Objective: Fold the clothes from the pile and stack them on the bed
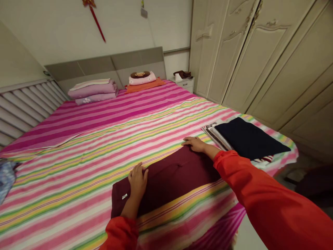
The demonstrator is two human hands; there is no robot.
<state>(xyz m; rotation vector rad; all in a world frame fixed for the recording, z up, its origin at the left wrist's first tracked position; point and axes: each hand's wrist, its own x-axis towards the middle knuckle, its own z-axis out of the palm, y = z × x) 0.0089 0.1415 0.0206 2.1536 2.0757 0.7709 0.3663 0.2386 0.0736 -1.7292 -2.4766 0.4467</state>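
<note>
A dark maroon garment (179, 175), folded into a long strip with a small white tag near its left end, lies across the striped bedspread in front of me. My left hand (137, 180) rests palm down on its left part, fingers stretched toward the far edge and thumb apart. At the far right corner, my right hand (195, 143) touches the cloth with its fingers spread. Neither hand lifts the fabric. To the right of my right hand sits a stack of folded clothes (251, 137) with a navy piece on top.
The striped bedspread (78, 180) covers the bed. Folded lilac bedding (93, 91) and a pink pillow (142, 79) lie by the headboard (137, 57). Blue patterned cloth (6, 177) is at the left edge. A wardrobe (262, 59) stands on the right, beside a nightstand (186, 83).
</note>
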